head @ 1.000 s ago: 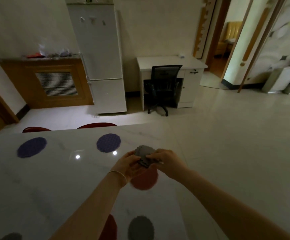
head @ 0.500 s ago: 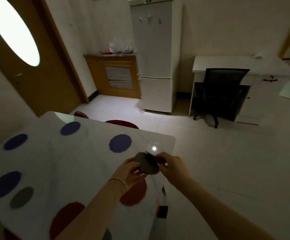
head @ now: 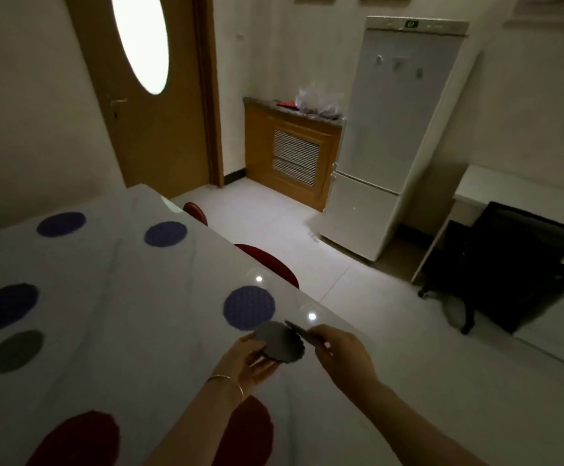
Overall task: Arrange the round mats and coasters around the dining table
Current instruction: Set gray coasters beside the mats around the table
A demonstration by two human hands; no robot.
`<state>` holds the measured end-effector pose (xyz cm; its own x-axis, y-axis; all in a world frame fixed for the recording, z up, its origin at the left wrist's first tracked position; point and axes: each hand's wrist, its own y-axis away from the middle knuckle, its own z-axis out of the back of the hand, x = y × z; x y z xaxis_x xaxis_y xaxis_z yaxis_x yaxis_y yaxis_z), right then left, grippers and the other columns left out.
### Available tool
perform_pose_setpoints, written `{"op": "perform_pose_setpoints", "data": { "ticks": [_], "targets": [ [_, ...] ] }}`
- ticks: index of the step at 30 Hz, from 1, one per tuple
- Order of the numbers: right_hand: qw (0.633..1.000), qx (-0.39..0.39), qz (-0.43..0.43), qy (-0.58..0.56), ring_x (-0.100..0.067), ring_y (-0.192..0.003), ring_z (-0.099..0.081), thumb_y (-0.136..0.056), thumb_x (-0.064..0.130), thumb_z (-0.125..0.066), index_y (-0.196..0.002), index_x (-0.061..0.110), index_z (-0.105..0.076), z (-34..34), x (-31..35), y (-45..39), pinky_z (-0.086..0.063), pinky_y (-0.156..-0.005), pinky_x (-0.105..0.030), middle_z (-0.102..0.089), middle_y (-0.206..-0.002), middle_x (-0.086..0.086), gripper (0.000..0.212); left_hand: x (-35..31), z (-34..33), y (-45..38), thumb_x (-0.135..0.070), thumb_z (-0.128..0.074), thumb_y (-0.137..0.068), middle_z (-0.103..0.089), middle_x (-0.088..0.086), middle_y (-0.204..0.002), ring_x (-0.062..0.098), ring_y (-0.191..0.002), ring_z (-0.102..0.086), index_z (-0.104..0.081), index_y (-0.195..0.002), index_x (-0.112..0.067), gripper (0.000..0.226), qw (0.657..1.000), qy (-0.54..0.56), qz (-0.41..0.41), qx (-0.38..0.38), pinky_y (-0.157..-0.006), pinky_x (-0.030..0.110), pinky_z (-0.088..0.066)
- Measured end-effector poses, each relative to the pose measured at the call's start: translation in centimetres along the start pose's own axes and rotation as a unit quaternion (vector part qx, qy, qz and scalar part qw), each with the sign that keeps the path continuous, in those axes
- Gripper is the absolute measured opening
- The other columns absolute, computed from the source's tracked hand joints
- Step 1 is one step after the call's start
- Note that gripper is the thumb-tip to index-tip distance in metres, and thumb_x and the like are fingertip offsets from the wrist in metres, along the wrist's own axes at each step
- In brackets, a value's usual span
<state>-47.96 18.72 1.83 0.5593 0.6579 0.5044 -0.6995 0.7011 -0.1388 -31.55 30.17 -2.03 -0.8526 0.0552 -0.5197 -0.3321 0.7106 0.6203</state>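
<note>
The right hand (head: 337, 356) is now peeling one grey coaster (head: 302, 332) off the stack (head: 280, 344) the left hand (head: 252, 359) is gripping, beside the nearest purple mat (head: 249, 307), ready for placing.

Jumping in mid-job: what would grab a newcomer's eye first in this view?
Both hands meet over the white table: the left hand holds a small stack of grey coasters while the right hand pulls one away. Purple mats dot the far edge and red mats lie nearest. Behind, the door's bright oval window glows.
</note>
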Motion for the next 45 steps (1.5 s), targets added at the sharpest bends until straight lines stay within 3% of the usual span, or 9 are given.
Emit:
{"op": "perform_pose_setpoints", "data": {
  "ticks": [4, 11, 15, 20, 23, 27, 31, 41, 45],
  "targets": [
    [1.0, 0.014, -0.007, -0.01, -0.004, -0.083, -0.059, -0.09, 0.022, -0.059, -0.106, 0.031, -0.063, 0.2, -2.4, -4.5, -0.045, -0.08, -0.016, -0.068, -0.095, 0.009, 0.018, -0.6, -0.1, -2.1, 0.001, -0.064, -0.079, -0.06, 0.026, -0.119, 0.042, -0.106, -0.061, -0.059, -0.117, -0.006, 0.039, 0.999, 0.052, 0.006, -0.011, -0.067, 0.044, -0.06],
    [0.994, 0.084, 0.072, -0.006, -0.009, -0.075, -0.063, -0.089, 0.019, -0.062, -0.105, 0.025, -0.066, -3.2, -4.4, -9.2, -0.053, -0.071, -0.022, -0.072, -0.091, 0.003, 0.017, -2.4, 2.5, -3.7, 0.002, -0.063, -0.081, -0.07, 0.019, -0.106, 0.036, -0.089, -0.07, -0.065, -0.113, -0.005, 0.033, 0.984, 0.117, -0.074, -0.112, -0.065, 0.041, -0.058],
    [0.976, 0.134, 0.167, -0.03, -0.014, -0.074, -0.066, -0.089, 0.018, -0.062, -0.102, 0.019, -0.067, -4.9, -4.6, -9.8, -0.057, -0.07, -0.03, -0.073, -0.089, -0.002, 0.013, -1.4, 3.5, -1.9, 0.003, -0.059, -0.083, -0.07, 0.018, -0.101, 0.035, -0.079, -0.072, -0.066, -0.109, -0.006, 0.029, 0.959, 0.163, -0.141, -0.185, -0.06, 0.042, -0.058],
    [0.947, 0.182, 0.259, -0.063, -0.012, -0.071, -0.063, -0.092, 0.025, -0.058, -0.097, 0.019, -0.065, -5.6, -5.3, -9.4, -0.054, -0.067, -0.026, -0.069, -0.086, -0.001, 0.011, 2.7, 2.7, 1.9, 0.005, -0.053, -0.086, -0.066, 0.017, -0.099, 0.036, -0.081, -0.066, -0.065, -0.101, -0.007, 0.023, 0.914, 0.231, -0.199, -0.269, -0.052, 0.04, -0.058],
    [0.933, 0.201, 0.296, -0.031, -0.015, -0.073, -0.063, -0.092, 0.022, -0.059, -0.102, 0.017, -0.064, -5.8, -5.7, -9.0, -0.056, -0.066, -0.032, -0.069, -0.088, -0.003, 0.012, 5.4, 1.9, 3.5, 0.005, -0.05, -0.087, -0.07, 0.017, -0.091, 0.034, -0.078, -0.067, -0.063, -0.103, -0.006, 0.023, 0.898, 0.254, -0.211, -0.292, -0.05, 0.038, -0.057],
    [0.909, 0.165, 0.383, 0.002, -0.02, -0.067, -0.068, -0.067, 0.003, -0.08, -0.098, 0.01, -0.068, -6.3, -5.7, -8.7, -0.055, -0.045, -0.029, -0.072, -0.082, -0.008, 0.034, 7.7, 1.7, 4.6, 0.005, -0.052, -0.085, -0.067, 0.018, -0.104, 0.035, -0.089, -0.063, -0.057, -0.117, -0.004, 0.034, 0.874, 0.288, -0.229, -0.317, -0.053, 0.039, -0.058],
    [0.854, 0.18, 0.484, 0.066, -0.022, -0.079, -0.071, -0.051, 0.008, -0.089, -0.096, 0.009, -0.072, -8.3, -7.8, -7.3, -0.058, -0.053, -0.028, -0.073, -0.097, -0.01, 0.047, 9.0, 1.7, 4.8, 0.005, -0.053, -0.084, -0.066, 0.018, -0.107, 0.036, -0.093, -0.063, -0.057, -0.12, -0.004, 0.038, 0.862, 0.304, -0.241, -0.325, -0.056, 0.04, -0.058],
    [0.853, 0.224, 0.459, 0.104, -0.025, -0.065, -0.069, -0.039, 0.01, -0.089, -0.077, 0.011, -0.072, -10.0, -13.0, -4.5, -0.056, -0.052, -0.027, -0.073, -0.079, -0.006, 0.041, 10.7, 2.0, 4.1, 0.005, -0.054, -0.083, -0.062, 0.02, -0.115, 0.037, -0.094, -0.062, -0.052, -0.13, -0.005, 0.048, 0.864, 0.313, -0.235, -0.316, -0.054, 0.04, -0.058],
    [0.846, 0.264, 0.441, 0.138, -0.019, -0.063, -0.068, -0.036, 0.016, -0.09, -0.068, 0.017, -0.071, -9.4, -13.2, -3.2, -0.051, -0.044, -0.023, -0.074, -0.082, -0.003, 0.037, 11.4, 1.8, 3.9, 0.006, -0.056, -0.081, -0.061, 0.021, -0.12, 0.038, -0.098, -0.061, -0.056, -0.126, -0.007, 0.046, 0.873, 0.304, -0.223, -0.309, -0.055, 0.039, -0.058]
  ]
}}
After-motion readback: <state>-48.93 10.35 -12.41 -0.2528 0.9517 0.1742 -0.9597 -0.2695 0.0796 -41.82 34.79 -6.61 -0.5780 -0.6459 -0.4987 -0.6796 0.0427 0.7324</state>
